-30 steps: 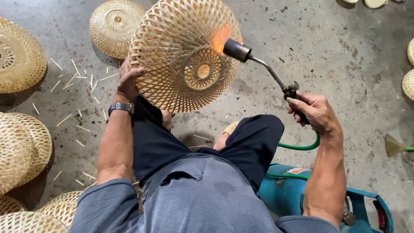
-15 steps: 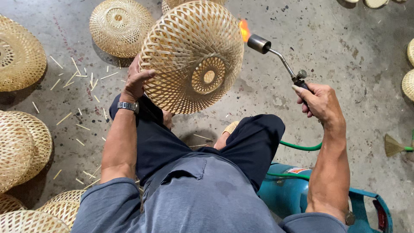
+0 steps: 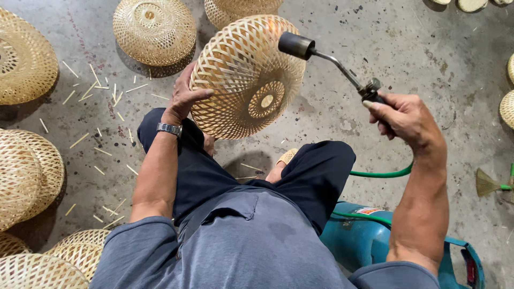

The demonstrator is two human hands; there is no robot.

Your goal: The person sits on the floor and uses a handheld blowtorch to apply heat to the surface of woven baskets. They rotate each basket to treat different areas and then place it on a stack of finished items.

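Left hand [image 3: 184, 99] | fingers spread on woven shade [image 3: 243, 75], top centre | right hand [image 3: 404, 115] fingers wrapped round torch [image 3: 326, 61], nozzle touching shade rim | risk: lingering heat could scorch the bamboo; green hose [image 3: 383, 174] and gas tank [image 3: 369, 241] sit close below.

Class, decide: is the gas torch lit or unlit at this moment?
Cannot tell: no flame shows at the gas torch nozzle, but a faint orange glow marks the woven bamboo lampshade nearby.
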